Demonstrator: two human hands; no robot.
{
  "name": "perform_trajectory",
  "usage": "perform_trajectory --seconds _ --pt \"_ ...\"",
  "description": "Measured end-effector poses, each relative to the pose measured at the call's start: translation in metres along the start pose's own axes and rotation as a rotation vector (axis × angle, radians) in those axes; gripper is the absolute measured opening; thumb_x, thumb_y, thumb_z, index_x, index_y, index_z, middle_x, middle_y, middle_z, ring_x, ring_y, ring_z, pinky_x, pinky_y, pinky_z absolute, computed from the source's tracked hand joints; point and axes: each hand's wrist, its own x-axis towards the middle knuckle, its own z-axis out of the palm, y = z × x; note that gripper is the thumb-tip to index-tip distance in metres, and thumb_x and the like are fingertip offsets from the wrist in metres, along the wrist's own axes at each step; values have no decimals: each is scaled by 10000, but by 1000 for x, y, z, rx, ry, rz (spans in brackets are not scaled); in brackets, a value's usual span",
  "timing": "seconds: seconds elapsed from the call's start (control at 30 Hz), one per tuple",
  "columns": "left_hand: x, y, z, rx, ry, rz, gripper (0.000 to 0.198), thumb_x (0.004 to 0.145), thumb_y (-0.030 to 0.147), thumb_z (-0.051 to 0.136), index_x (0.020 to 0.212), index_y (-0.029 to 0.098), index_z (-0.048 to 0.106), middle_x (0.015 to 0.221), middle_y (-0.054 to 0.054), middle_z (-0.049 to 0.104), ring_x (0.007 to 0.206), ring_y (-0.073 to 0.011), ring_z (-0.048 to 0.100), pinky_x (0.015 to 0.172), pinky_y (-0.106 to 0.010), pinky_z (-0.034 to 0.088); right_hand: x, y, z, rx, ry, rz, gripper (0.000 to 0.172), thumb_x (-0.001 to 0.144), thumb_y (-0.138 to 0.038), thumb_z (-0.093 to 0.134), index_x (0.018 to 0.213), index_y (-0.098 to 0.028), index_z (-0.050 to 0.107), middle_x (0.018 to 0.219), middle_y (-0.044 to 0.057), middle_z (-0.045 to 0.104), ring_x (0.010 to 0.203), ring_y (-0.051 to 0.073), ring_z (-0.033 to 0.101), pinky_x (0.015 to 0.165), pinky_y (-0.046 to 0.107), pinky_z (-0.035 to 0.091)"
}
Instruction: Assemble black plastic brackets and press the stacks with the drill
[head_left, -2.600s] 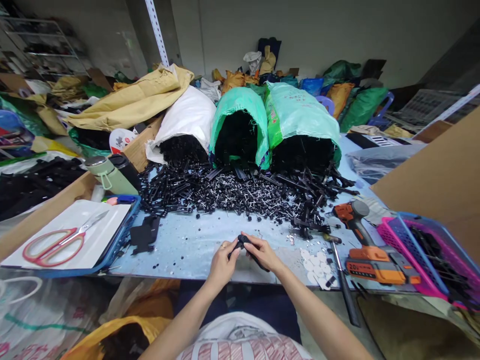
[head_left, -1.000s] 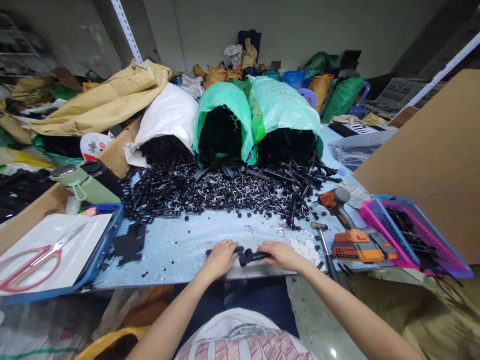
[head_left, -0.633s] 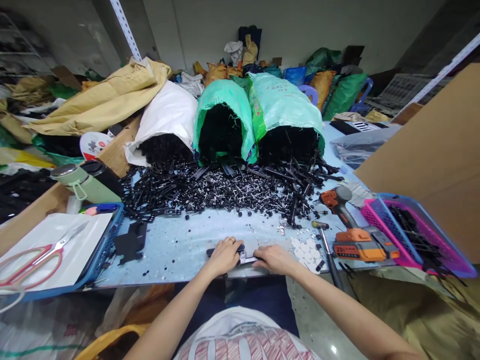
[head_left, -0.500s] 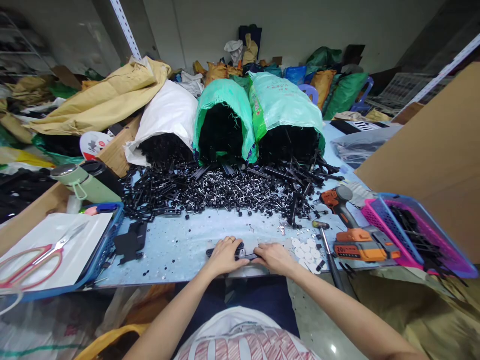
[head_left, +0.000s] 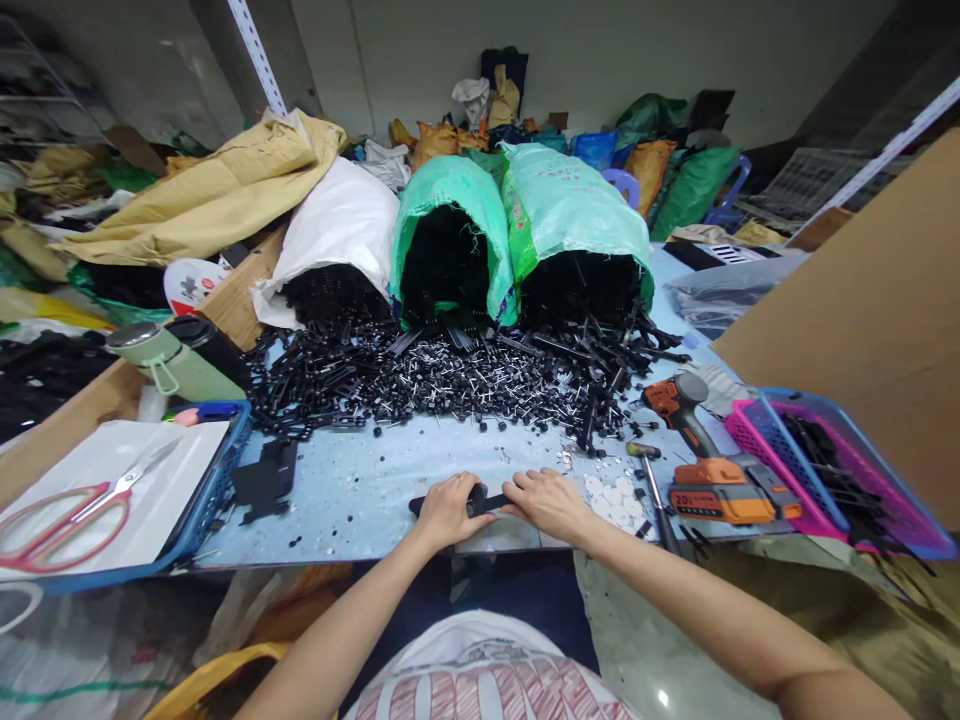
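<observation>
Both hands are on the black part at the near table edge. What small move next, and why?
Probably press the hands toward each other. The left hand and right hand both hold the black part flat on the table, nearly meeting over its middle; whether its pieces are fully joined is hidden.

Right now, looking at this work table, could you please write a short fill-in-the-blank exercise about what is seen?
1. The left hand and the right hand both hold a long ____ plastic part at the near edge of the pale blue table.
2. The orange cordless drill lies to the ____ of the right hand.
3. The red-handled scissors rest on white paper in a ____ plastic tray.
4. The white woven sack lies ____ of the middle green woven sack.
Missing words: black; right; blue; left.
</observation>
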Motion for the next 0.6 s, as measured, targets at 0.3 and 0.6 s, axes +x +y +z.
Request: perform_trajectory --seconds 0.3,0.6 --pt "29 -92 -58 -50 534 -716 286 806 333 407 941 108 520 1018 -174 540 1028 -285 479 860 -411 356 1 32 45 234 43 14 389 859 -512 342 854 -188 556 793 38 592 757 166 543 661 260 359" --pt "-4 -88 -66 -420 458 -703 300 693 454 496 605 170 535 602 -42 563 651 -191 558 596 -269 406 82 50 50 237 163 459 231 857 -231 413 1053 -166 517 993 98 556 964 212 478 766 270 370"
